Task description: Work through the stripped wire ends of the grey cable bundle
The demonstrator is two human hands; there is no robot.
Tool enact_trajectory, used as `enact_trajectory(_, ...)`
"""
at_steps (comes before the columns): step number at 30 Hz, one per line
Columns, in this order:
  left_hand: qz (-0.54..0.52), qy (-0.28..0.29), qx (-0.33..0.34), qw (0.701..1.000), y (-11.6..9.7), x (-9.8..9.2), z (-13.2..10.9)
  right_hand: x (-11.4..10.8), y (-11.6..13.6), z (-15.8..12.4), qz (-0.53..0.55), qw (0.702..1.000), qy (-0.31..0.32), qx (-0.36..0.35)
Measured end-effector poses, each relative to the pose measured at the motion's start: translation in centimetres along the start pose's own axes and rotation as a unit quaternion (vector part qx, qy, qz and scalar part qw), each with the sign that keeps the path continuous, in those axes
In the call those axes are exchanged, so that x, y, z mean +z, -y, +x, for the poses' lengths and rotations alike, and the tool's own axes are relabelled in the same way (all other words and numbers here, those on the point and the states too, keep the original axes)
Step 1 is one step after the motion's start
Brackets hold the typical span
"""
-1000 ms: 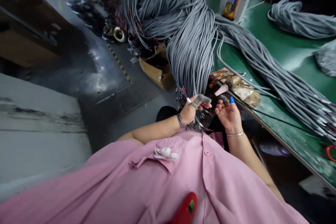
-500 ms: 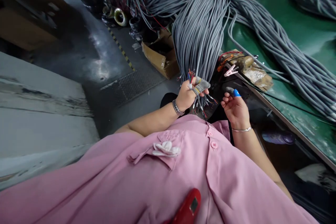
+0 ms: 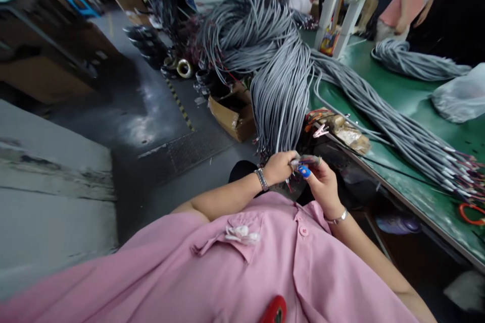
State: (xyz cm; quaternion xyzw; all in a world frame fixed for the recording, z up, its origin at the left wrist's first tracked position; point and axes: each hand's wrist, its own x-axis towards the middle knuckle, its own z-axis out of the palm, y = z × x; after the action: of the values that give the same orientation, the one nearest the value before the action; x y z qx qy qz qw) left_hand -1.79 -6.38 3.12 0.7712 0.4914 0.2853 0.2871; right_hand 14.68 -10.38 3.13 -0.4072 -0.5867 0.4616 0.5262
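A thick bundle of grey multi-core cables (image 3: 282, 106) hangs over the table corner down to my lap. My left hand (image 3: 279, 167) is closed at the bundle's lower end, gripping a grey cable there; a metal watch band circles that wrist. Against its fingertips, my right hand (image 3: 324, 184) is closed in a pinch, with a blue covering on the thumb (image 3: 304, 171). Grey finger sleeves and the overlapping fingers hide what the right hand pinches. Loose coloured wire ends show just below the hands.
More grey cables (image 3: 382, 106) lie along the green table (image 3: 413, 141), with orange-handled scissors (image 3: 472, 213) at the right. A pink clip (image 3: 321, 130) sits at the table edge. On the floor stands an open cardboard box (image 3: 231, 118). Two other people are beyond the table.
My right hand has moved left to meet my left hand and now pinches beside it. The view has tilted up, showing more of the table and the people behind it.
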Motion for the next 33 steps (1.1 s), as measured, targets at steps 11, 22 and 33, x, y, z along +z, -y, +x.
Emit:
enact_trajectory(11,-0.091,0.038,0.035,0.994,-0.9,0.1,0.8,-1.2,0.4,1.1,-0.035,0.999,0.009,-0.024)
enact_trajectory(22,-0.316,0.066,-0.053,0.945,-2.5,0.8,1.2,-3.2,-0.3,2.5,0.126,0.986,-0.061,0.085)
enact_trajectory(33,-0.371,0.093,-0.125,0.916,0.5,0.7,1.1,-2.1,-1.3,5.1,0.014,0.992,0.05,0.117)
